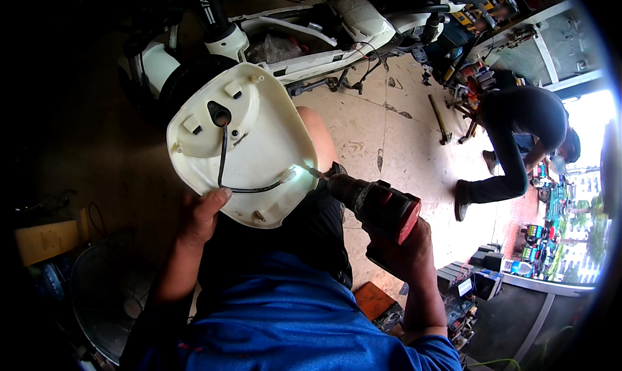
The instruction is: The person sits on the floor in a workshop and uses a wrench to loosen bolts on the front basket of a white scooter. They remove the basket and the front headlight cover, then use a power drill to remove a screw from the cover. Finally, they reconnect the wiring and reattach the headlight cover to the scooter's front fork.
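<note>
A cream-white plastic cover (pixel 272 150) rests over my lap, its hollow inner side facing up. My left hand (pixel 206 214) grips its lower left rim, thumb on the inside next to a black cable (pixel 224 157). That cable comes out of a dark hole in the cover and ends in a pale connector (pixel 288 175). My right hand (pixel 405 248) is wrapped round the handle of a red and black cordless drill (pixel 379 206). The drill's bit points at the cover's right edge, where its light makes a bright spot. Whether the bit touches the plastic I cannot tell.
Ahead stands a partly stripped white scooter (pixel 304 40) with loose wires. A hammer (pixel 440 119) lies on the tiled floor (pixel 363 121). At right another person (pixel 521 138) bends over near the doorway. Batteries (pixel 463 280) sit at lower right, a fan (pixel 110 300) at lower left.
</note>
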